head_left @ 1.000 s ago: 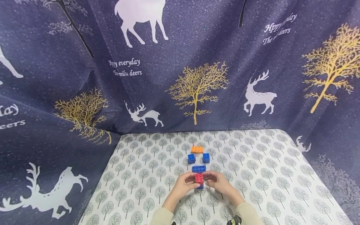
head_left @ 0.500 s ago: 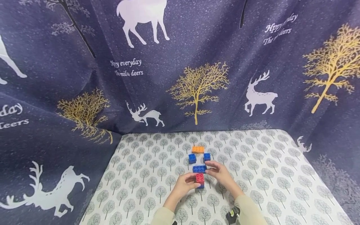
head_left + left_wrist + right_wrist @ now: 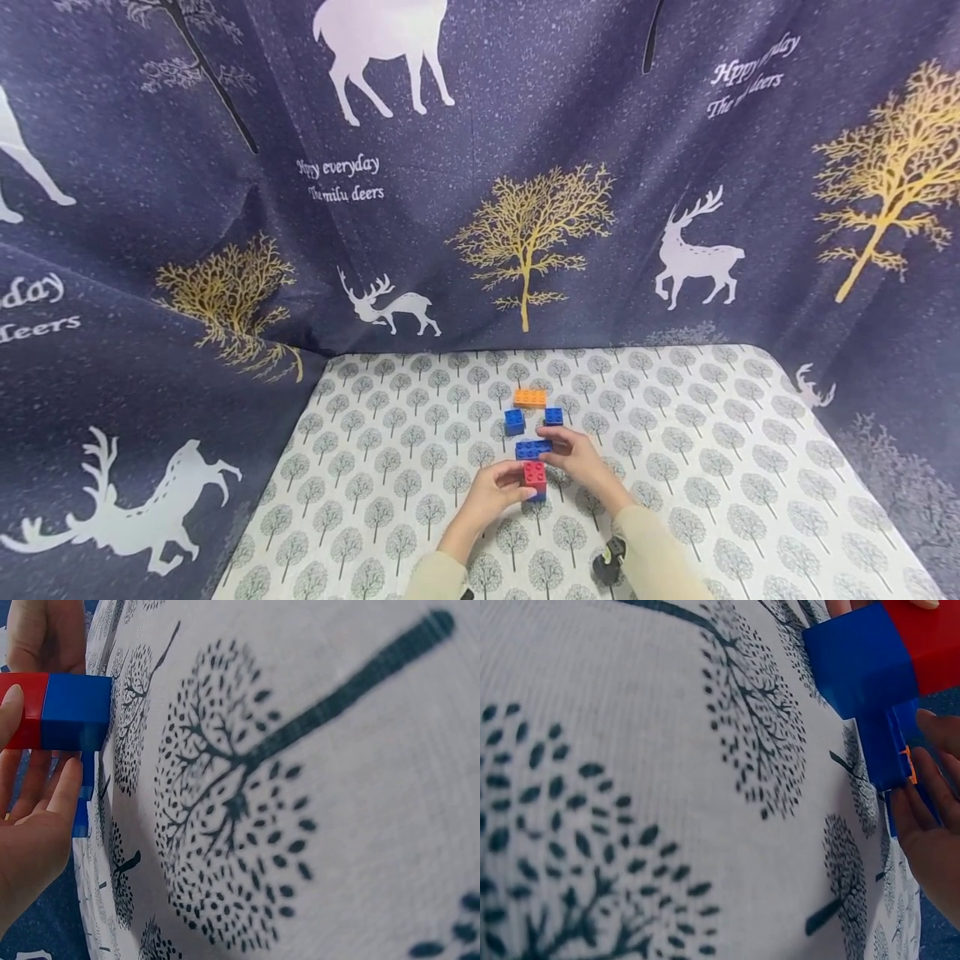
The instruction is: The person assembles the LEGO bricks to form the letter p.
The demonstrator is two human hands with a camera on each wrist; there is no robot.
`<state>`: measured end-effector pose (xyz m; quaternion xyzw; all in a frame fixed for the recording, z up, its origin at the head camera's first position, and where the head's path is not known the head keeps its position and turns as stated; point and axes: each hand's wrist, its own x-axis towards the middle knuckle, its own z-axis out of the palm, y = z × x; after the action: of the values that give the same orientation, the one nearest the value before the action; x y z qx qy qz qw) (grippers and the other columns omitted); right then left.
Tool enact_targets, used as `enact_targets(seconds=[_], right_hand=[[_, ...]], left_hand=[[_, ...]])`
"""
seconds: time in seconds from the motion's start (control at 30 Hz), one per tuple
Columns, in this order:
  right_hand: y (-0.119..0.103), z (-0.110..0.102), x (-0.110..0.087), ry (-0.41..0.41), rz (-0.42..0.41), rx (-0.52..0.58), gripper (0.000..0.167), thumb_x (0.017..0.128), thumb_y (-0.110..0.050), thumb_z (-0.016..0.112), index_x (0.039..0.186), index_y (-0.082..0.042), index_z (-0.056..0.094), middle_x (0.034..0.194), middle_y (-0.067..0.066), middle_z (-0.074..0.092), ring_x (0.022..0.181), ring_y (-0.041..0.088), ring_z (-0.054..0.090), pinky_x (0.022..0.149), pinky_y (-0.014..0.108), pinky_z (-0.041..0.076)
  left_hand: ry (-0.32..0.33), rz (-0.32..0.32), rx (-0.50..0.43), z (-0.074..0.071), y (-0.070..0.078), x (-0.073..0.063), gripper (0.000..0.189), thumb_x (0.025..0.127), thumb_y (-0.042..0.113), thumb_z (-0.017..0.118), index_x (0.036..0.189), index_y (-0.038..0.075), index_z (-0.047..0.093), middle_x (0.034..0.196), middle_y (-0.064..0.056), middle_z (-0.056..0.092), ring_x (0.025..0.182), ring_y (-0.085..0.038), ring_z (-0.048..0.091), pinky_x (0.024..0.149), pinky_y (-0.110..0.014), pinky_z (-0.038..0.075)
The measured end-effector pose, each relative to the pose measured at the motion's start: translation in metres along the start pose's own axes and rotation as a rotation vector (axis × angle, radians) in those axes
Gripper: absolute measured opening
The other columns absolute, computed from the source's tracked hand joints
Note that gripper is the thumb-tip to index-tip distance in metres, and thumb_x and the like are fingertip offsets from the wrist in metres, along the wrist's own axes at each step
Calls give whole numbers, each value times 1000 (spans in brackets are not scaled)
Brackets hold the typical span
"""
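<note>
While the left hand point(image 3: 490, 496) is pinching the red brick point(image 3: 535, 473), thumb to the near face and fingers behind, that brick is sitting flush on a lower blue brick point(image 3: 75, 712), low in the frame, right of centre. The pair is standing upright on the tabletop point(image 3: 375, 500), long axis running vertical, studs facing up. Looks: red over blue, smooth glossy sides, four studs showing on top.

Just beyond, the long blue brick point(image 3: 529, 451) is lying flat, long axis running left-right across the frame, two stud rows facing up. The right hand point(image 3: 581, 458) is reaching around its right end, thumb and fingers parted; can't tell if it's gripping.

Farther up the frame, a left blue cube point(image 3: 513, 422) and a right blue cube point(image 3: 553, 416) are sitting apart; an orange brick point(image 3: 530, 398) is lying crosswise above them.
</note>
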<state>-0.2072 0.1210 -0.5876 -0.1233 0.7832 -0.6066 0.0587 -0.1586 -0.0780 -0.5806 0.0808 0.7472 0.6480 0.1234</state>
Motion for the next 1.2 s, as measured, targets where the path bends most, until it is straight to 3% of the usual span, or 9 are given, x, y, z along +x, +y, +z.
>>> enact_targets(seconds=[0.27,0.63,0.87,1.2], right_hand=[[3,7,3,53,58,-102,48,77,4,71,122,-9,63,129,15,59,119,35,55,106,50,42],[8,14,5,90,67,-218,47,75,5,73,118,-12,66,130,17,58,124,38,51,107,50,40],[8,12,3,110,40,-194,45,75,8,72,115,-11,68,124,16,62,117,36,56,104,48,45],[-4,6,-1,70,0,-88,42,78,6,72,118,-1,63,118,24,62,99,35,66,86,36,58]], left_hand=[[9,12,-4,1,-1,2,44,79,2,75,120,-2,62,119,-20,64,110,-36,62,98,-42,51],[9,13,-52,1,1,0,44,77,3,76,119,-2,62,118,-20,64,109,-34,62,97,-36,52],[9,11,-47,1,1,-1,43,78,3,76,119,-1,63,117,-19,65,108,-33,63,96,-35,52],[9,2,-34,1,4,-2,45,78,4,76,120,0,62,119,-19,64,110,-34,62,98,-37,52]])
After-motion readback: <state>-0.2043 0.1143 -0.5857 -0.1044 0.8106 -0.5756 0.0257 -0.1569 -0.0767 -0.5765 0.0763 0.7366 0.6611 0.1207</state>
